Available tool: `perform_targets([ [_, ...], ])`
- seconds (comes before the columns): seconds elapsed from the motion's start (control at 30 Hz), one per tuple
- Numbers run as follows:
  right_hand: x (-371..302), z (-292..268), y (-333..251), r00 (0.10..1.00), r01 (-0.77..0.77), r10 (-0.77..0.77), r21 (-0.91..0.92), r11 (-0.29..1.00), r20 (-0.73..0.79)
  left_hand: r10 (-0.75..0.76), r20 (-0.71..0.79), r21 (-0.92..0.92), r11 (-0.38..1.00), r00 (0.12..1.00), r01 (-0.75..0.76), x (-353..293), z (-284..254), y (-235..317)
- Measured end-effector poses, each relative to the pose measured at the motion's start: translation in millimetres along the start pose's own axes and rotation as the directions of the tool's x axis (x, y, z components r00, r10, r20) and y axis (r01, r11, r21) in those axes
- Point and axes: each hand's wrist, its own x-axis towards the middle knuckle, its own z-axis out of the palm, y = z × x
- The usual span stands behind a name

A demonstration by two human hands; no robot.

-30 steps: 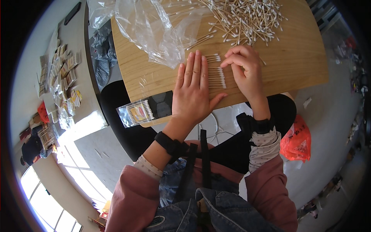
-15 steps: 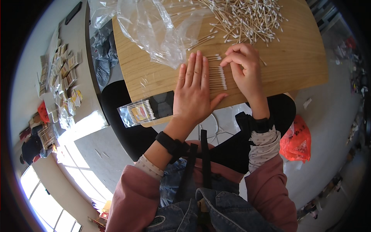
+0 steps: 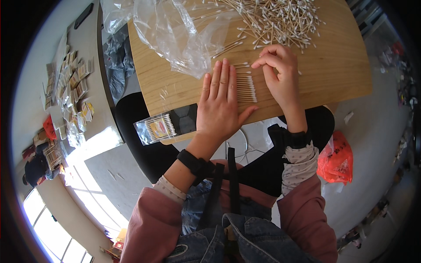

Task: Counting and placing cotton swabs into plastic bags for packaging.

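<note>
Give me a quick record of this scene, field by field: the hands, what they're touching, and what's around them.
left hand: left hand lies flat, palm down, fingers together, beside a neat row of cotton swabs
right hand: right hand has fingertips pinched at the row's upper end; what it pinches is too small to tell
surface: wooden table
loose stock: pile of cotton swabs at the table's far side
wrapping: crumpled clear plastic bag left of the pile
packed item: small clear packet of swabs near the table's near edge
floor: red plastic bag
</note>
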Motion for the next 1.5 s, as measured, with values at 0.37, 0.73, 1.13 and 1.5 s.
perform_targets([
  [0.37, 4.7, -0.7, -5.6, 0.994, 0.076, -0.068, -0.090, 0.993, 0.082, 0.008, -0.006, 0.002, 1.000, 1.000, -0.008, -1.0, 0.9, -0.6],
  [0.73, 8.3, -10.8, 3.9, 0.993, 0.117, -0.106, -0.296, 0.948, 0.053, 0.035, -0.077, -0.028, 0.999, 0.996, -0.037, -4.9, -0.1, -0.5],
  [1.13, 8.4, -12.6, -5.7, 0.989, 0.146, -0.134, -0.270, 0.952, 0.060, 0.046, 0.065, 0.076, 0.996, 0.997, -0.051, -12.5, -1.3, -1.6],
  [1.5, -82.7, -166.3, -74.4, 0.738, -0.674, 0.644, -0.170, 0.719, -0.203, 0.052, 0.060, 0.072, 0.996, 0.997, -0.057, -15.1, 2.1, -3.6],
])
